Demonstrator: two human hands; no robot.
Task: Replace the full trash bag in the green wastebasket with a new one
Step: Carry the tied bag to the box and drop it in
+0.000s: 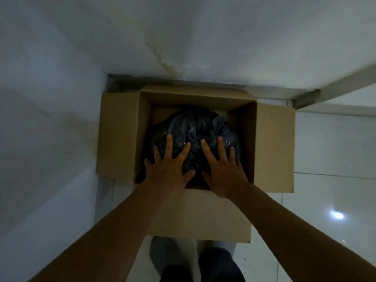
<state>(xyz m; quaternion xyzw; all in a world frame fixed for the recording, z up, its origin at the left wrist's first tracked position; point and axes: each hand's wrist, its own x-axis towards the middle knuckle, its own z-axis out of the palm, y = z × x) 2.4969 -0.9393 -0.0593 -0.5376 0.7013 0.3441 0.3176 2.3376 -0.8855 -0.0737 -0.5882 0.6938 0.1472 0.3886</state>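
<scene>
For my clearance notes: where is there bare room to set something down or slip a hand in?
Bare tiled floor lies right of the cardboard box. Inside, a gap runs between the black bag and the far wall. Crowded: left hand and right hand cover the bag's near side.

The bag (195, 127) is black, glossy plastic, crumpled and bulging full. It sits low inside an open cardboard box (120, 135), filling most of its bottom, with its gathered, wrinkled top facing up.
</scene>
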